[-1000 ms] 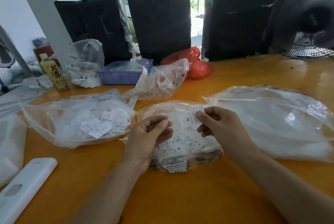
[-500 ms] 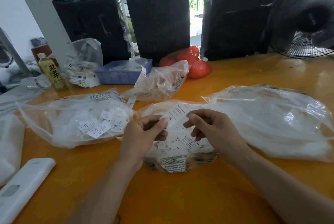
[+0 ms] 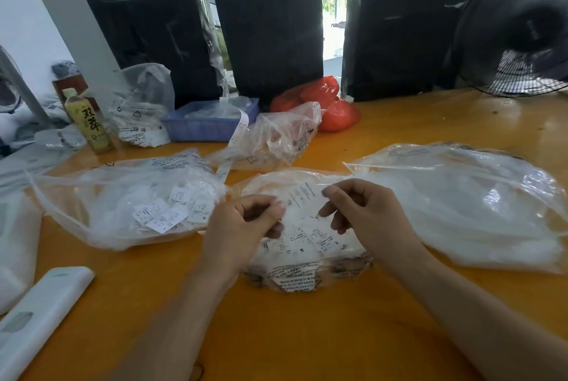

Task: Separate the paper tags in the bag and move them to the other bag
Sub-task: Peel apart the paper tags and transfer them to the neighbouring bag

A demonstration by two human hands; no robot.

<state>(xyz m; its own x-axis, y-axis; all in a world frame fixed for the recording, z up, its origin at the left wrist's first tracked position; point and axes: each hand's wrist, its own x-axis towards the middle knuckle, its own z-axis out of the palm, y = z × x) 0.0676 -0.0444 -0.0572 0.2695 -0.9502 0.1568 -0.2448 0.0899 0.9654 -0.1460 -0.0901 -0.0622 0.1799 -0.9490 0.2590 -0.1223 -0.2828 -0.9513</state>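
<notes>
Paper tags [image 3: 302, 196] are pinched between left hand [image 3: 242, 227] and right hand [image 3: 365, 214] at frame centre. Some tags already lie in the left bag [image 3: 92, 211]; many remain in the centre bag [image 3: 307, 270].

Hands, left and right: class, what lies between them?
In the head view, a paper tag spans between the left hand and right hand, both pinching it.

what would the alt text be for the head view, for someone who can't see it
A person's left hand and right hand pinch the two ends of a strip of paper tags above a clear bag of tags on an orange table. Another bag with loose tags lies to the left.
</notes>
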